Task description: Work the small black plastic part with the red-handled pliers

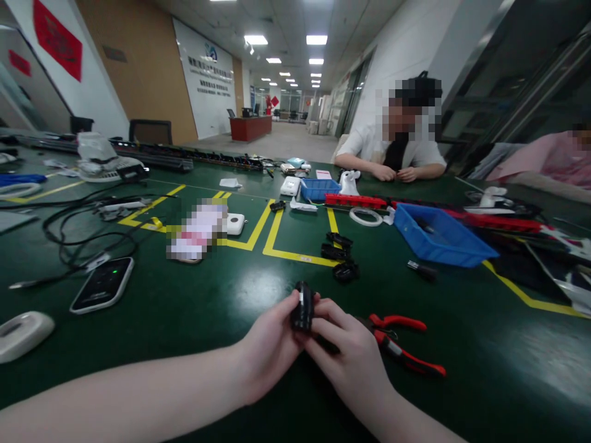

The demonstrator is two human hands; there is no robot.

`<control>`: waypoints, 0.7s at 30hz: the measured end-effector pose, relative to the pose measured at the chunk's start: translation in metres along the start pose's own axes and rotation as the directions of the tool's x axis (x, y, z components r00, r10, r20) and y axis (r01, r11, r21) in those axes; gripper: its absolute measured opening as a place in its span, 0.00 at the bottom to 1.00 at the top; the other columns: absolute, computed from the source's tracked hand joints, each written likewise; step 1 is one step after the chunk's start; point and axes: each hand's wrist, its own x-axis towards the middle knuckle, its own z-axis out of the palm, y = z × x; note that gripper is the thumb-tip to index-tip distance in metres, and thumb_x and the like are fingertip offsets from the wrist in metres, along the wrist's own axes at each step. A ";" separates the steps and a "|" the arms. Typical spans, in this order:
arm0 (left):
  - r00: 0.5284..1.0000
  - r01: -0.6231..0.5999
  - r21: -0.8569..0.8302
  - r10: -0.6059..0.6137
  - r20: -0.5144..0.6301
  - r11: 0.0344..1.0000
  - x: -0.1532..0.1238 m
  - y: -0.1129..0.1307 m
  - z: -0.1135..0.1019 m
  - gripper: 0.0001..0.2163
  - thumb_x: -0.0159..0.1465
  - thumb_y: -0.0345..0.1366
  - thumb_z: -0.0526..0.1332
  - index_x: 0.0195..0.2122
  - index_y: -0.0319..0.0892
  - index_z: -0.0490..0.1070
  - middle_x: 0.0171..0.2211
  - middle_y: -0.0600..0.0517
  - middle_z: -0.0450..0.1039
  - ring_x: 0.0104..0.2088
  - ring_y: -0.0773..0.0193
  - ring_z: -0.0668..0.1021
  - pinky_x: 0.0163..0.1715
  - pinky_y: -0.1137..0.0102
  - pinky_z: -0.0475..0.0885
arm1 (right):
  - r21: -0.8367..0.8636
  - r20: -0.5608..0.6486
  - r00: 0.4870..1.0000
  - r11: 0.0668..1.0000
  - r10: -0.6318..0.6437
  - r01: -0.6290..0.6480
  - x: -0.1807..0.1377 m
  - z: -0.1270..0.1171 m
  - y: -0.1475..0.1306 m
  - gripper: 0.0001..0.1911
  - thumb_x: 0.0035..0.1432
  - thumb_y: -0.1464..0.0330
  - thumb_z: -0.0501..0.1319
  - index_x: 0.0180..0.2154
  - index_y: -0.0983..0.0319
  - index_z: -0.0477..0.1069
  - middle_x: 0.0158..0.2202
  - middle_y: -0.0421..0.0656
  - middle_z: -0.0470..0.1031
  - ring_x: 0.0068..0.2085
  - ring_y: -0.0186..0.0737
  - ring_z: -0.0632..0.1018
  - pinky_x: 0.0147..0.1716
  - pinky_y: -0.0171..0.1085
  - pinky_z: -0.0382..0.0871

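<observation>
Both my hands meet low in the middle of the dark green table (484, 369). My left hand (270, 351) and my right hand (348, 360) are closed together around a small black plastic part (303, 306), held upright between the fingertips. Red-handled pliers (401, 344) lie just right of my right hand. Several more black parts (339, 253) sit on the table a little beyond my hands.
A blue bin (441, 237) stands right of centre, a smaller one (318, 187) farther back. A phone-like device (102, 284), a white oval gadget (23, 332) and tangled black cables (74, 231) lie at left. Two people sit across the table at right.
</observation>
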 end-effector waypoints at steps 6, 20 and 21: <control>0.996 -0.077 0.120 0.071 0.049 0.990 0.001 -0.006 0.001 0.15 0.75 0.36 0.50 0.48 0.34 0.74 0.43 0.43 0.78 0.44 0.60 0.79 0.51 0.66 0.72 | 0.232 0.024 0.986 0.958 0.167 -0.168 0.002 -0.003 0.002 0.08 0.54 0.76 0.59 0.26 0.59 0.69 0.33 0.41 0.73 0.33 0.37 0.74 0.30 0.35 0.67; 0.469 -0.793 0.425 0.008 0.883 -0.437 0.003 0.037 -0.032 0.11 0.70 0.35 0.58 0.51 0.43 0.75 0.46 0.42 0.77 0.45 0.54 0.77 0.45 0.64 0.72 | 0.447 -0.042 0.953 0.859 0.301 -0.251 0.006 -0.043 0.018 0.01 0.58 0.70 0.62 0.33 0.60 0.73 0.29 0.39 0.77 0.30 0.36 0.77 0.28 0.34 0.71; 0.454 -0.780 0.369 -0.052 0.889 -0.505 0.005 0.036 -0.034 0.11 0.70 0.35 0.57 0.51 0.43 0.76 0.45 0.42 0.77 0.43 0.54 0.78 0.43 0.64 0.72 | 0.407 -0.072 0.963 0.889 0.259 -0.209 0.007 -0.047 0.017 0.03 0.57 0.73 0.61 0.32 0.60 0.73 0.29 0.39 0.76 0.30 0.35 0.77 0.29 0.34 0.71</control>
